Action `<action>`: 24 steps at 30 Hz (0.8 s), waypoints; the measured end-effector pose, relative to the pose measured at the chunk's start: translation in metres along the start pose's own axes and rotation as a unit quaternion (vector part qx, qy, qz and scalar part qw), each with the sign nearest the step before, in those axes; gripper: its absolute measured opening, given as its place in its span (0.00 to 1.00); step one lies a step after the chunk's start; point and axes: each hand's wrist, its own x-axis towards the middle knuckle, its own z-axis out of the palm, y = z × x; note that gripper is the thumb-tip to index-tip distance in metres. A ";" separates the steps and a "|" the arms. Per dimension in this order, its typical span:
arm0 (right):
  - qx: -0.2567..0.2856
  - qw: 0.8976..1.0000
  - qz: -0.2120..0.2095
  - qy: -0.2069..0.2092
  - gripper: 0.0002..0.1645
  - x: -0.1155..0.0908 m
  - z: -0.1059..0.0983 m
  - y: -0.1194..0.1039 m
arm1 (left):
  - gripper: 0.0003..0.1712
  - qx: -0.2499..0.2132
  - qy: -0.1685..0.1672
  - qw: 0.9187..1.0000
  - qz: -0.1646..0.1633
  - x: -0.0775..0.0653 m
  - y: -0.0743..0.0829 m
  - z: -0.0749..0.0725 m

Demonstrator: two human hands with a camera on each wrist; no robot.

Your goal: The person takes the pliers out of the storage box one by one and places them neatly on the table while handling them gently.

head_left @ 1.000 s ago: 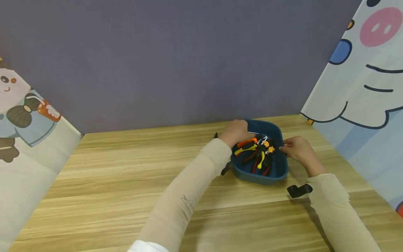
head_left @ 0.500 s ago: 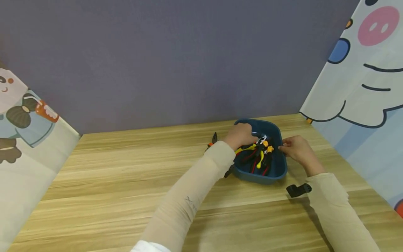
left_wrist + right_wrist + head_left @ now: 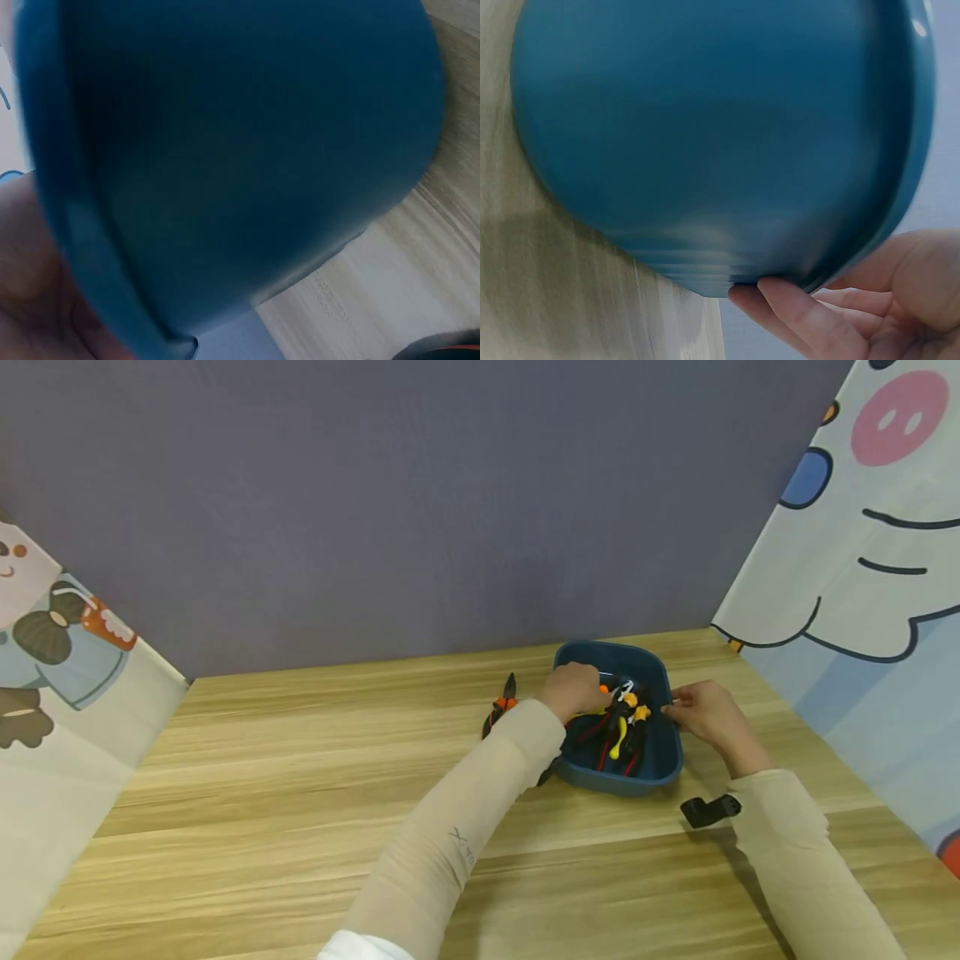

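A dark blue plastic basin (image 3: 618, 787) holds several pliers with yellow, orange, and black-and-red handles. Among them lie yellow-handled pliers (image 3: 619, 739). My left hand (image 3: 574, 690) reaches over the basin's left rim. Its fingers dip inside beside a bit of orange, and whether they grip anything is hidden. At the opposite rim my right hand (image 3: 705, 714) pinches the edge, with fingertips (image 3: 786, 296) against the outer wall in the right wrist view. Orange-and-black pliers (image 3: 502, 702) lie on the table left of the basin, partly covered by the left sleeve.
The basin stands on a wood-grain table (image 3: 300, 777) near its back edge. A grey panel (image 3: 450, 510) rises behind, and cartoon-printed sheets (image 3: 862, 577) flank both sides. A black wrist camera mount (image 3: 709, 812) juts from the right sleeve.
My left hand has moved right and slightly down, deeper into the basin, covering most of the orange handles there. The pliers on the table show more. My right hand stays at the rim.
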 end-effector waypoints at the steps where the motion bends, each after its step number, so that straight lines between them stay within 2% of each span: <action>1: 0.000 1.000 0.000 -0.001 0.29 0.000 0.000 0.000 | 0.27 0.002 0.002 1.000 -0.003 0.000 0.000 0.001; 9: 0.009 1.000 0.000 0.000 0.28 0.001 0.002 0.000 | 0.23 0.036 0.007 0.999 -0.039 0.003 0.005 0.007; 18: 0.007 1.000 0.006 0.000 0.29 0.002 0.000 0.001 | 0.22 0.056 0.000 0.998 -0.039 0.004 0.008 0.010; 24: 0.004 1.000 0.009 -0.002 0.29 0.002 0.000 0.001 | 0.18 0.069 0.001 0.996 -0.047 0.007 0.008 0.015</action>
